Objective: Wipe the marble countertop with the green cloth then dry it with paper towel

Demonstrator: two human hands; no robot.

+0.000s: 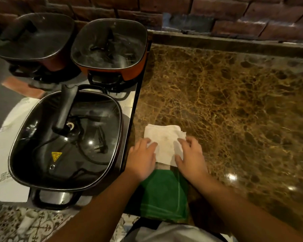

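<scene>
A folded white paper towel (164, 138) lies flat on the brown marble countertop (234, 102), near its left edge. My left hand (142, 158) rests on the towel's near left corner, fingers spread flat. My right hand (191, 156) presses on its near right side, fingers also spread. A folded green cloth (163, 194) lies at the counter's front edge, just below the towel, between my two forearms.
Left of the counter stand three electric pans with glass lids: one close by (66, 140), an orange one (110, 49) behind it, a dark one (31, 37) at far left. A brick wall (217, 11) runs along the back. Patterned floor tiles (24, 224) show below.
</scene>
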